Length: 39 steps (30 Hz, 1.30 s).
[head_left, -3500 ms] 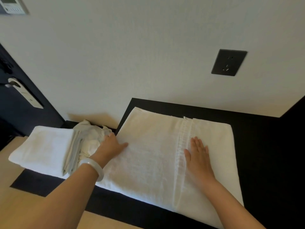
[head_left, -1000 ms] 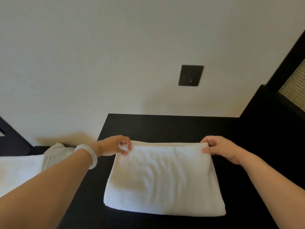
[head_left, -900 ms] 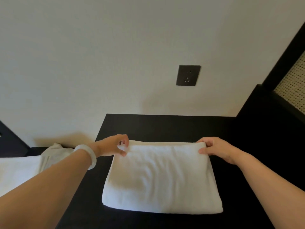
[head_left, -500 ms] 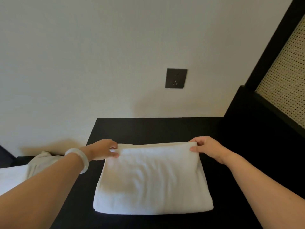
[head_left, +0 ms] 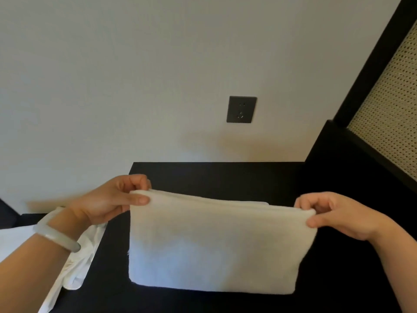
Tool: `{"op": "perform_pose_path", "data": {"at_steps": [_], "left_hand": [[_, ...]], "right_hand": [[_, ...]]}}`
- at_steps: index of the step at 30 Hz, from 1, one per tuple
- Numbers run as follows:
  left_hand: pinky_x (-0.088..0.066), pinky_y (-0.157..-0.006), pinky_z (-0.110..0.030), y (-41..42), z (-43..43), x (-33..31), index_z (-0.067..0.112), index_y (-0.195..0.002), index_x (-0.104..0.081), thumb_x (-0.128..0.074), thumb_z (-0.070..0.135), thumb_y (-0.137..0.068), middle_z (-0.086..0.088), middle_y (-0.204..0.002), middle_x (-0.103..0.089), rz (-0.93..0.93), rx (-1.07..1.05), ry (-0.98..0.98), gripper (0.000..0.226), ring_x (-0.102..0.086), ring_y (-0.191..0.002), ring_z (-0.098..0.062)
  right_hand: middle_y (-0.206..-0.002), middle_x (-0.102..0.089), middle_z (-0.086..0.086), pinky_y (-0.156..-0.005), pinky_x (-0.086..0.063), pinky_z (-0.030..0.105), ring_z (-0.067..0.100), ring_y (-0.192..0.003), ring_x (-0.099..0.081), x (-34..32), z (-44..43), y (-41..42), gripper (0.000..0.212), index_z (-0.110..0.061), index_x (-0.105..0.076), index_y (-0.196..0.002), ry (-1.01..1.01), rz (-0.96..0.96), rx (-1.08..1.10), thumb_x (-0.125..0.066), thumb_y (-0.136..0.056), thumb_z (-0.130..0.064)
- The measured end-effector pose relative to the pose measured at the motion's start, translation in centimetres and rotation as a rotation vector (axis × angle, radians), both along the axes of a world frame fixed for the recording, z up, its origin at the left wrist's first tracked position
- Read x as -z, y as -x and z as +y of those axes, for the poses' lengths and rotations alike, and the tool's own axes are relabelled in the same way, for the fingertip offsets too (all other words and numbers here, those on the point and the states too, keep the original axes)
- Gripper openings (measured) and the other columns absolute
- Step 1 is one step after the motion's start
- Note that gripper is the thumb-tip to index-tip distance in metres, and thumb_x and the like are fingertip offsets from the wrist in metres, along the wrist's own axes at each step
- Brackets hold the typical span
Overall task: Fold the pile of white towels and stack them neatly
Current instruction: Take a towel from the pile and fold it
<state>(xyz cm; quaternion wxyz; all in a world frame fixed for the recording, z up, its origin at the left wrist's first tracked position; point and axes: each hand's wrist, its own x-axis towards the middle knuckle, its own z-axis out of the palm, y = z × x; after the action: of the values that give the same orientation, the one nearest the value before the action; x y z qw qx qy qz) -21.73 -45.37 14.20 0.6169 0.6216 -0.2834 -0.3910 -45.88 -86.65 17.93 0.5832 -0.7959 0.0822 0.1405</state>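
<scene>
A folded white towel (head_left: 214, 249) fills the centre, its top edge lifted over the black tabletop (head_left: 225, 177). My left hand (head_left: 108, 199) pinches its corner at 9 o'clock and my right hand (head_left: 338, 215) the corner at 3 o'clock (thumbs in front, fingers curled behind). Crumpled white cloth (head_left: 76, 267) lies at 8 o'clock, and a dark wall socket (head_left: 241, 109) sits at 12.

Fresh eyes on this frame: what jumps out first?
The folded white towel at centre, pinched at its upper corners by the left hand and right hand over the black table. Then the dark wall socket above it, and a pale bangle on the left wrist.
</scene>
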Motion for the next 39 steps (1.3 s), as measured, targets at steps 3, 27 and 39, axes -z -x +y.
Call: {"op": "perform_pose_path", "data": {"at_steps": [3, 27, 39], "left_hand": [[-0.054, -0.063, -0.022, -1.2, -1.6, 0.7, 0.012, -0.073, -0.057, -0.087, 0.018, -0.066, -0.007, -0.074, -0.056, -0.042, -0.198, -0.100, 0.032, -0.059, -0.068, -0.017], [-0.052, -0.079, -0.041, -3.6, -8.2, 12.7, 0.019, -0.105, -0.051, -0.041, 0.024, -0.103, -0.004, -0.105, -0.057, -0.671, -0.566, -0.818, 0.012, -0.057, -0.086, -0.022], [-0.021, -0.106, -0.072, 2.8, -11.3, 14.1, 0.041, -0.155, -0.018, -0.006, 0.062, -0.093, 0.007, -0.163, -0.019, -0.959, -0.234, -1.122, 0.066, -0.011, -0.152, -0.028]], "right_hand": [[-0.092, -0.071, 0.011, -0.080, -0.056, 0.039, 0.028, -0.091, -0.070, 2.4, -0.2, -2.6, 0.010, -0.003, -0.065, -0.088, -0.009, -0.003, 0.214, -0.069, -0.084, -0.011], [-0.097, -0.057, -0.001, -0.065, -0.044, 0.026, 0.011, -0.083, -0.056, 16.5, 0.0, -12.4, 0.019, -0.018, -0.052, -0.114, 0.525, 0.234, 0.661, -0.049, -0.102, -0.033], [-0.125, -0.057, 0.012, -0.070, -0.045, 0.030, 0.022, -0.100, -0.059, 17.4, 1.4, -15.2, 0.053, -0.006, -0.041, -0.140, 0.639, 0.349, 0.682, -0.047, -0.102, -0.043]]}}
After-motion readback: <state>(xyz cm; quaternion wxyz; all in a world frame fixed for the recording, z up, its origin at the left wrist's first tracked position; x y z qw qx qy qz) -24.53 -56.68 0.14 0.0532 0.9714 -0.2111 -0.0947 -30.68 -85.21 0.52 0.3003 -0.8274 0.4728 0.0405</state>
